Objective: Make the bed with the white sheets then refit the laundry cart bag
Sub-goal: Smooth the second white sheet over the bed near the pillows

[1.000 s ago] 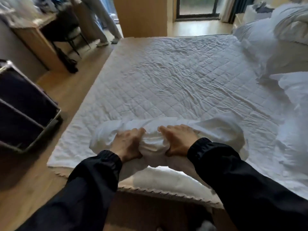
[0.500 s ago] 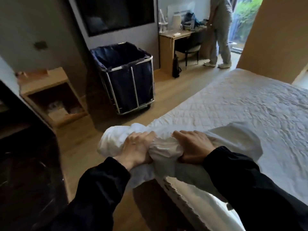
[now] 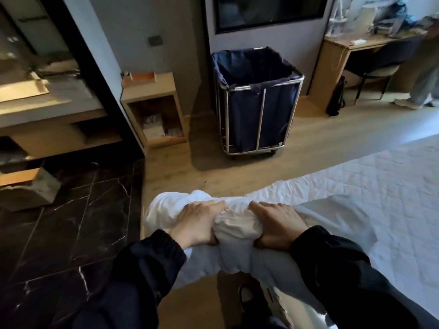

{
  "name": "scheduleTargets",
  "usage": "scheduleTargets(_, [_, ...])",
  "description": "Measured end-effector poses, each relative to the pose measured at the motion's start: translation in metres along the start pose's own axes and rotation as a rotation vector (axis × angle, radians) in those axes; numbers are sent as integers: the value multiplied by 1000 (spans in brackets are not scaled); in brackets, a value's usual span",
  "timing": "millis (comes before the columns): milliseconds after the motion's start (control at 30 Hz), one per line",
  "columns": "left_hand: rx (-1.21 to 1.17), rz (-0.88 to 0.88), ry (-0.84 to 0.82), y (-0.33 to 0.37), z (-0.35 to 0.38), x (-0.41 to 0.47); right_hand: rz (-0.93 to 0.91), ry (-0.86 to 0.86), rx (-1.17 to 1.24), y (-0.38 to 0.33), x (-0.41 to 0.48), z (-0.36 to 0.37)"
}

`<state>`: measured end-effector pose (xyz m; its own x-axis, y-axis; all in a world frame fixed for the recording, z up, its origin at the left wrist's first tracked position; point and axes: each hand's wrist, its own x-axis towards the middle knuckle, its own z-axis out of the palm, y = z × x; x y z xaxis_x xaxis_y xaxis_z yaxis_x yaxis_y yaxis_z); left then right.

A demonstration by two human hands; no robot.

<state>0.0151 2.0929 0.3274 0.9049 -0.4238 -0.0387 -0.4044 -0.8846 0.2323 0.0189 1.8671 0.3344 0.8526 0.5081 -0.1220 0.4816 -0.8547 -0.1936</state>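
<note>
While left hand (image 3: 197,222) and right hand (image 3: 280,222) still clutch the bundled white sheet (image 3: 234,225), the person has swung from bed (image 3: 380,198) toward laundry cart (image 3: 256,110) (stripping, I'd guess, not making).

Room is dim overall. Cool daylight comes in from the far right. The bed (image 3: 380,198) quilt is the brightest area, pale blue-white. The laundry cart (image 3: 244,115) throws a soft shadow leftward and nearward over the wood floor (image 3: 209,167). The white sheet (image 3: 235,224) reads bluish, its folds shaded grey. The black tile floor (image 3: 59,222), near left, shows only faint veins and a dull sheen. The sleeves (image 3: 142,269) go to solid black. A warm yellow glow lies on the far-left surface (image 3: 35,91). The wall screen (image 3: 268,13) carries weak grey reflections. Wide-angle bending: the dark frame (image 3: 95,74) at left leans, and the far-right desk (image 3: 370,41) tilts. The person (image 3: 425,79) at the right edge is smeared and soft. Fine detail is mushy throughout.
</note>
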Motion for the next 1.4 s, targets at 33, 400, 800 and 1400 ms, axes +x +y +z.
scheduleTargets(33, [4, -18, -10, -6, -2, 9, -13, 1, 7, 5, 14, 0])
scheduleTargets(400, [67, -198, -29, -90, -33, 113, -169, 32, -4, 50, 179, -20])
scheduleTargets(800, [-49, -345, -14, -281, -55, 172, -299, -89, -39, -3, 397, -34])
scheduleTargets(1400, [-49, -67, -91, -470, -117, 402, -16, -32, -25, 46, 633, -79])
